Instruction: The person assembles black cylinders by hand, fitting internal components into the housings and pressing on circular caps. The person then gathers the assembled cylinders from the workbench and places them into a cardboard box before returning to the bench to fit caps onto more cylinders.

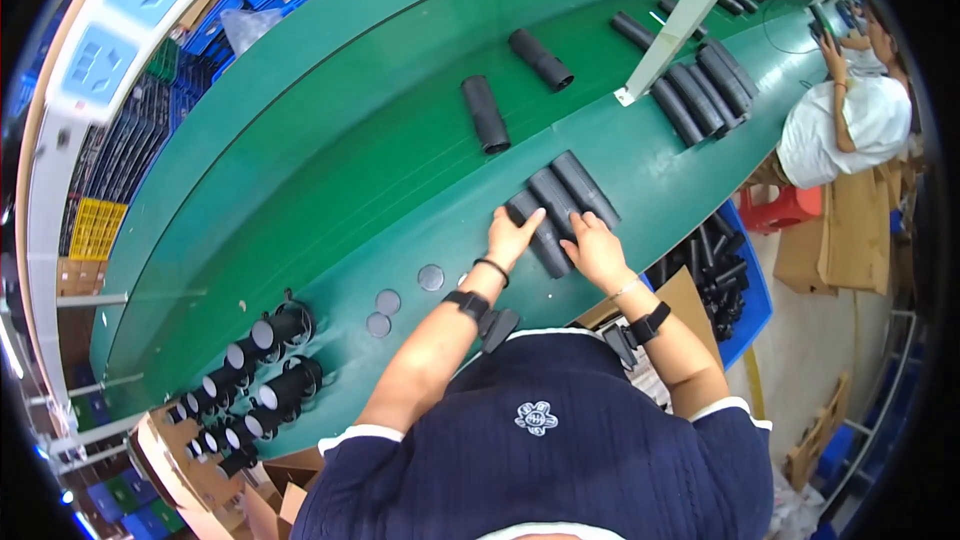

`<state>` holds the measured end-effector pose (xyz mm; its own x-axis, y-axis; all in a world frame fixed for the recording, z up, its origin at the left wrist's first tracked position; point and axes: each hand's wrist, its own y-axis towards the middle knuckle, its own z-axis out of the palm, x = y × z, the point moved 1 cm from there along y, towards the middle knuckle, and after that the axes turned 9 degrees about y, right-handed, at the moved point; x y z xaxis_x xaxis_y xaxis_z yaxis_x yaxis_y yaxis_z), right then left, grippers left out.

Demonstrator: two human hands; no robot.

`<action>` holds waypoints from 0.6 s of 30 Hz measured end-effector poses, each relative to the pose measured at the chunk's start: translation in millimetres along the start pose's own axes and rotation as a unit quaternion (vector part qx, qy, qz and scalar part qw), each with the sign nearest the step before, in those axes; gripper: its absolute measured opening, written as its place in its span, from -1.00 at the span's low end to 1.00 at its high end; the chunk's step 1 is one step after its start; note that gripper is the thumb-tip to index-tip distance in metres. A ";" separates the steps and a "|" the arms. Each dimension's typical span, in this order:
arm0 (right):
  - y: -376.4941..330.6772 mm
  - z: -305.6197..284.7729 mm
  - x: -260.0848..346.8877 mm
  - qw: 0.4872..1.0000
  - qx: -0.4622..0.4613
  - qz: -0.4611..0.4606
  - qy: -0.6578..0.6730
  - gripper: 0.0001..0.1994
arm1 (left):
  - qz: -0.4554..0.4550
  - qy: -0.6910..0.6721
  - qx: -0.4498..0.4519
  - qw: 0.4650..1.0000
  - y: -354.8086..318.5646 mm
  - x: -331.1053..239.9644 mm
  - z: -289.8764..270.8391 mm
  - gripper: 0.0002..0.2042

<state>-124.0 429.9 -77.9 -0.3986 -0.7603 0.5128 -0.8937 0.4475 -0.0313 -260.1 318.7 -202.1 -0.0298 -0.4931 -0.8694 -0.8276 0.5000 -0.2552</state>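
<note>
Three black cylindrical tubes lie side by side on the green tabletop in front of me: a near-left tube, a middle tube and a far-right tube. My left hand is closed around the upper end of the near-left tube, its thumb along the top. My right hand has its fingers curled at the lower end of the tubes, its thumb against the near-left one. Its fingertips are partly hidden. Left of my left forearm lie several flat dark discs.
Loose tubes lie on the green conveyor belt beyond. More tubes are grouped at right by a metal post. Black cylinders with white ends stand at lower left. A blue bin holds black parts; a co-worker sits at right.
</note>
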 end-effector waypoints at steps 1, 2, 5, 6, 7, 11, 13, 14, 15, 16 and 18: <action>-0.1 0.8 9.3 0.999 0.037 0.001 -0.011 -0.62 | -0.009 0.032 -0.005 0.999 -0.9 4.4 1.3 -0.26; -2.9 1.1 12.5 0.999 0.039 -0.004 -0.010 -0.62 | -0.011 0.032 -0.010 0.999 -7.6 -8.2 -7.5 -0.26; -9.6 3.8 16.5 0.997 -0.012 -0.022 0.075 -0.62 | -0.101 -0.204 0.119 0.966 -35.2 -52.9 -46.6 -0.26; -5.7 3.5 15.9 0.997 -0.004 -0.033 0.075 -0.62 | -0.001 -0.237 0.149 0.960 -33.4 -27.1 -49.7 -0.21; -3.6 5.8 14.6 0.977 0.028 -0.013 0.212 -0.63 | 0.045 -0.190 0.164 0.967 -46.7 -28.5 -67.5 -0.24; 3.7 9.7 37.5 0.803 0.178 0.049 0.566 -0.57 | 0.159 -0.050 0.177 0.970 -95.3 -52.1 -120.9 -0.29; 1.8 12.8 49.7 0.740 0.234 0.058 0.628 -0.60 | 0.233 0.033 0.173 0.956 -102.7 -45.5 -126.1 -0.29; 1.8 15.0 52.6 0.737 0.245 0.060 0.627 -0.60 | 0.224 0.031 0.165 0.960 -104.9 -42.2 -126.2 -0.29; 2.8 16.5 53.8 0.761 0.247 0.038 0.599 -0.61 | 0.239 0.043 0.147 0.959 -107.0 -39.3 -126.2 -0.31; 4.0 17.4 55.4 0.783 0.246 0.015 0.571 -0.62 | 0.254 0.055 0.130 0.957 -110.5 -39.8 -125.8 -0.33; 3.7 17.9 60.4 0.775 0.243 0.028 0.582 -0.62 | 0.269 0.040 0.119 0.955 -119.0 -41.9 -122.5 -0.35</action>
<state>-155.1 377.1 -62.4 -0.2365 0.3212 0.9170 -0.9666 0.0180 -0.2556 -229.0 192.7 -83.5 -0.4661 -0.1670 -0.8688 -0.5299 0.8391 0.1229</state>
